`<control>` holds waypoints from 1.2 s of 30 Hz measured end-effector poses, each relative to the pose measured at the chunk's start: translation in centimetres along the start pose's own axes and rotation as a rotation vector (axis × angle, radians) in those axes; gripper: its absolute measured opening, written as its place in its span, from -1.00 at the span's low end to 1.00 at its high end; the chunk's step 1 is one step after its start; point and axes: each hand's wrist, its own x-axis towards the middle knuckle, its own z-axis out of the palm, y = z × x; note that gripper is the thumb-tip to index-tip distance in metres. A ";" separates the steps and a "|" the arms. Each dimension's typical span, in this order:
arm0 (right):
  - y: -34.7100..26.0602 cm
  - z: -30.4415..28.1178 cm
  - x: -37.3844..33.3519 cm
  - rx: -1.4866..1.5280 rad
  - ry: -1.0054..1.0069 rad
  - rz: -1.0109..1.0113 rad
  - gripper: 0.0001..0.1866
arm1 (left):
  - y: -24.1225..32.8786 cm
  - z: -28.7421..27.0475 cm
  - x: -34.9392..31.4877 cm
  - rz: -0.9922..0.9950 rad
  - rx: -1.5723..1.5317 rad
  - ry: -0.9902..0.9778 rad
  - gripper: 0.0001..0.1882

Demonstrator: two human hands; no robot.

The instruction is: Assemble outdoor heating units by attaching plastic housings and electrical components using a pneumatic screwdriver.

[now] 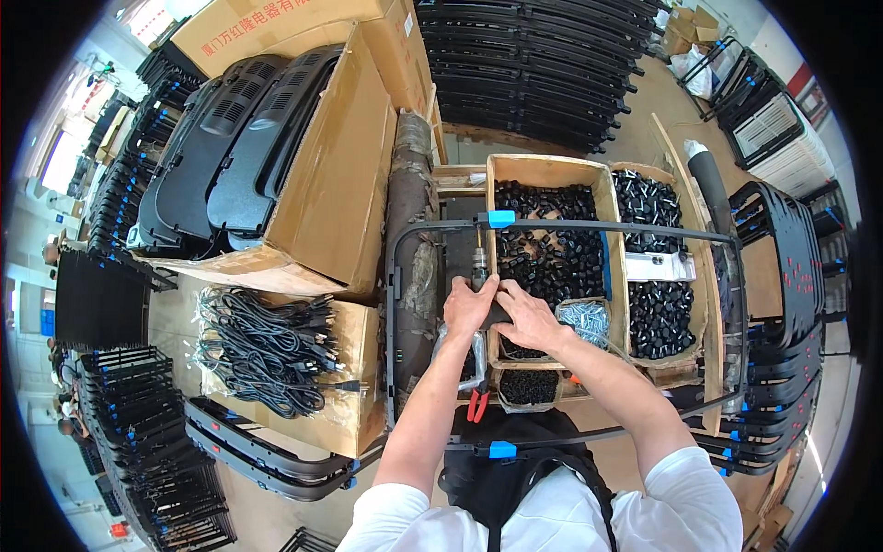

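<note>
From my far seat I see my two hands close together, both wrapped on a dark power driver [479, 268]. The left hand [467, 306] is near its front end and the right hand [529, 317] is just beside it, though the undersides of my fingers are hidden. The driver is inside the big black frame [607, 226], near the middle of its far bar, with its thin tip pointing at that bar close to a blue tape piece [501, 219]. I cannot tell if the tip touches. I think the tip could slip if I push at a slant, and then it might scratch the bar or poke a finger. The frame could slide or rock too, if nothing holds it firm. My right arm hangs over the bag of screws [584, 320] and near the black caps [543, 202], so a low elbow could bump them and make a spill.
</note>
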 end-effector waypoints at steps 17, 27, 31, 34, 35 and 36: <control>-1.4 -1.2 -3.0 -0.159 -0.041 0.134 -0.34 | -0.2 1.0 -2.6 0.150 0.116 0.061 -0.30; 1.6 -2.2 -3.1 -0.101 0.027 0.122 -0.36 | 1.7 2.6 -1.7 0.278 0.182 0.076 -0.31; 2.7 -1.8 -3.2 -0.084 0.048 0.080 -0.32 | 1.8 2.9 -1.7 0.252 0.198 0.069 -0.29; 3.3 -1.8 -3.0 -0.051 0.030 0.078 -0.28 | 2.1 2.9 -1.3 0.246 0.225 0.057 -0.29; 3.6 -1.6 -3.1 -0.050 0.030 0.076 -0.28 | 2.3 2.8 -1.1 0.245 0.245 0.044 -0.28; 3.9 -1.5 -3.2 -0.034 0.063 0.049 -0.26 | 2.4 2.9 -1.0 0.243 0.246 0.045 -0.28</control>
